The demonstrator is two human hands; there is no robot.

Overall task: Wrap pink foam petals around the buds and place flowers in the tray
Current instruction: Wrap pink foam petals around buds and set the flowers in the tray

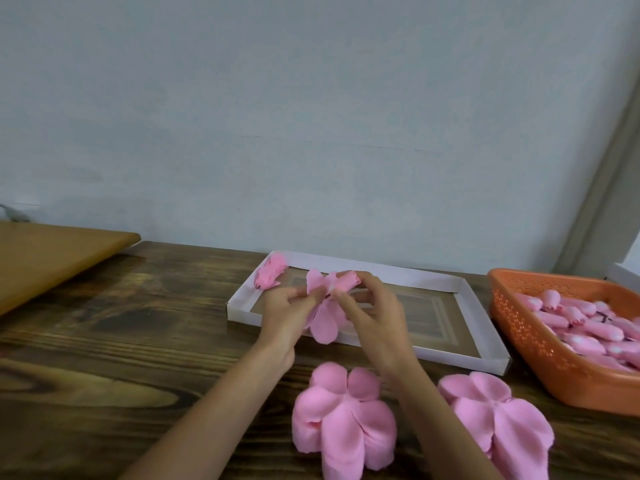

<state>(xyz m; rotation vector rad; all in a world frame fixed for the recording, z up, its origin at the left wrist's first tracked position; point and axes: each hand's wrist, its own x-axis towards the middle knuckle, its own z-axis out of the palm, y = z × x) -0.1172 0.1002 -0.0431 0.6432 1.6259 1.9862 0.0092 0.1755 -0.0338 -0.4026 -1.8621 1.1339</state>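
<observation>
Both hands meet above the near edge of a shallow white cardboard tray. My left hand pinches a pink foam petal piece whose lobes hang down. My right hand holds a pink bud pressed into the middle of that petal piece. One finished pink flower lies in the tray's far left corner. Two stacks of flat pink petal pieces rest on the table near me, one in the middle and one to the right.
An orange perforated plastic basket at the right holds several pink buds. A lighter wooden board sits raised at the far left of the dark wooden table. A pale wall stands right behind the table.
</observation>
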